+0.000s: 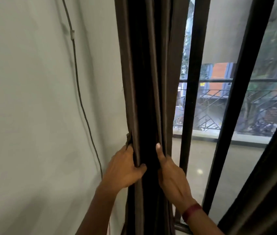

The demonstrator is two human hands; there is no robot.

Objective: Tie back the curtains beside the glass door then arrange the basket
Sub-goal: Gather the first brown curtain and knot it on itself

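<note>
A dark brown curtain (144, 73) hangs bunched in folds between the pale wall and the glass door (222, 102). My left hand (124, 168) grips the curtain's left folds, fingers wrapped behind the cloth and thumb in front. My right hand (171, 173) clasps the right side of the bunch, thumb pointing up along a fold; a red band sits on that wrist. At the curtain's left edge, just above my left hand, a small piece of a tie-back or hook (128, 139) shows. A second dark curtain (270, 184) hangs at the lower right. No basket is in view.
A thin cable (76, 70) runs down the pale wall (32, 116), held by a clip. Black door frame bars (192, 92) stand right of the curtain. Through the glass I see a balcony floor and a metal railing (219, 100).
</note>
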